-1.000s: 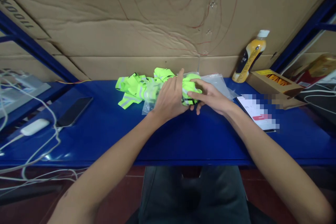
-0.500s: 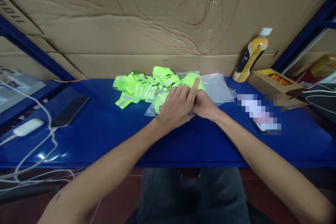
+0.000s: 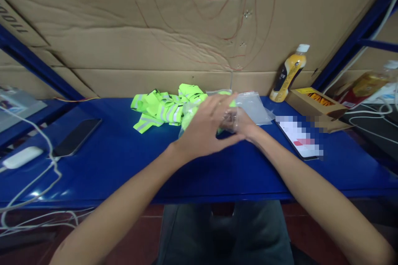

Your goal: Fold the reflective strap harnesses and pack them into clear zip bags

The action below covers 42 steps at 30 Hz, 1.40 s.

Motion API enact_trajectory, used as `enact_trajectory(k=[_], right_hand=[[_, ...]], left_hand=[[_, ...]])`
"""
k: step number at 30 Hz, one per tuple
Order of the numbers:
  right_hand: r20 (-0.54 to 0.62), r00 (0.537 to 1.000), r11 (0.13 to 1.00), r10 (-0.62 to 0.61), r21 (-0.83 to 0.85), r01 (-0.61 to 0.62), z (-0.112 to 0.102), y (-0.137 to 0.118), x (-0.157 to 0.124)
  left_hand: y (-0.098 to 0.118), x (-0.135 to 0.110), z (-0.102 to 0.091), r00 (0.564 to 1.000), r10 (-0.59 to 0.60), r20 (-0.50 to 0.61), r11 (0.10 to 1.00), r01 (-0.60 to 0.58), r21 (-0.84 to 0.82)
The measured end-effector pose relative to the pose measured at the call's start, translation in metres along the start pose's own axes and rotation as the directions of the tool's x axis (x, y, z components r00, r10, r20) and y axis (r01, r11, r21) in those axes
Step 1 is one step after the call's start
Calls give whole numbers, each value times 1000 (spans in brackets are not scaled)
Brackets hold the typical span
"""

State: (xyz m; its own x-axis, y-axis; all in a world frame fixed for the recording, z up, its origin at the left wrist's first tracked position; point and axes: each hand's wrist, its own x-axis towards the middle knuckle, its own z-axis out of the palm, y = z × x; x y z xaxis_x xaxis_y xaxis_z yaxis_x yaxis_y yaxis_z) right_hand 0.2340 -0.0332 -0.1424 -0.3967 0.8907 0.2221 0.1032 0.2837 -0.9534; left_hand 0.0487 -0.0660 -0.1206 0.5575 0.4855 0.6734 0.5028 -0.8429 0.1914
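along the back edge of the blue counter [image 3: 118,165], near its middle, a heap of neon green reflective straps [image 3: 157,109] is lying. just right of it our left hand [image 3: 203,130] is hovering, blurred, fingers half curled; we cannot tell whether it is gripping. our right hand [image 3: 242,126] is clenching crumpled plastic of a clear bag [image 3: 189,116] stuffed with green strap. spare flat bags [image 3: 255,107] are lying just behind.

The blue desk [image 3: 124,161] carries neon-green straps [image 3: 158,109], clear bags [image 3: 253,107], a dark phone [image 3: 76,136], a white power bank [image 3: 20,157], a juice bottle [image 3: 287,74] and a cardboard box [image 3: 314,101].
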Motion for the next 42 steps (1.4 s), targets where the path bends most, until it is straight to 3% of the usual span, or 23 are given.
enact_trajectory(k=[2,3,4,6,9,11,12,14,15,17,18,20,21,23,26,29,32,37,42], right_hand=[[11,1000,1000,-20,-11,20,-18,-9,-2],[30,999,998,-41,-47,43,-26,-13,-3],[68,996,996,-54,-71,59,-32,-16,-5],[173,983,993,-53,-90,70,-40,-20,-7],[350,937,993,-7,-108,48,-39,-23,-10],[439,898,987,32,-154,40,-39,-26,-12],[462,885,984,53,-176,33,-41,-27,-13],[460,884,983,88,-181,-3,-47,-29,-15],[408,909,989,80,-149,-20,-52,-29,-15],[168,986,1000,-1,-20,5,-60,-30,-13],[-5,998,997,-56,46,56,-63,-29,-11],[-314,941,975,-128,136,178,-63,-26,-4],[-393,911,963,-125,172,206,-59,-24,-1],[-391,919,956,-52,248,159,-45,-18,3],[-184,980,965,75,260,-25,-16,-8,3],[-90,993,981,78,185,-60,3,-1,0],[-138,987,990,79,127,-61,7,3,0],[-265,962,989,60,144,-22,10,2,4],[-377,924,975,67,223,21,13,-8,17]], left_hand=[[-13,6,-21,989,-128,-71,992,127,-26],[-21,9,-31,977,-209,-51,976,205,-74],[-28,10,-39,955,-296,21,943,296,-155],[-41,11,-51,873,-394,289,817,476,-324],[-49,8,-53,677,-309,668,653,662,-369],[-48,6,-48,597,-264,758,633,700,-331],[-47,5,-44,587,-264,765,629,706,-325],[-46,3,-38,599,-272,753,617,709,-342],[-46,3,-35,618,-278,735,599,710,-370],[-47,2,-30,677,-315,665,515,711,-480],[-48,2,-27,713,-349,608,446,697,-562],[-48,3,-19,760,-442,476,287,623,-728],[-47,4,-15,767,-489,415,224,570,-790],[-45,5,-5,763,-564,317,159,477,-864],[-40,4,5,743,-630,226,156,406,-900],[-36,3,9,726,-616,304,87,447,-890],[-36,2,10,733,-526,432,-3,506,-862],[-40,1,19,712,-651,264,50,387,-921],[-48,16,23,715,-659,234,92,386,-918]])
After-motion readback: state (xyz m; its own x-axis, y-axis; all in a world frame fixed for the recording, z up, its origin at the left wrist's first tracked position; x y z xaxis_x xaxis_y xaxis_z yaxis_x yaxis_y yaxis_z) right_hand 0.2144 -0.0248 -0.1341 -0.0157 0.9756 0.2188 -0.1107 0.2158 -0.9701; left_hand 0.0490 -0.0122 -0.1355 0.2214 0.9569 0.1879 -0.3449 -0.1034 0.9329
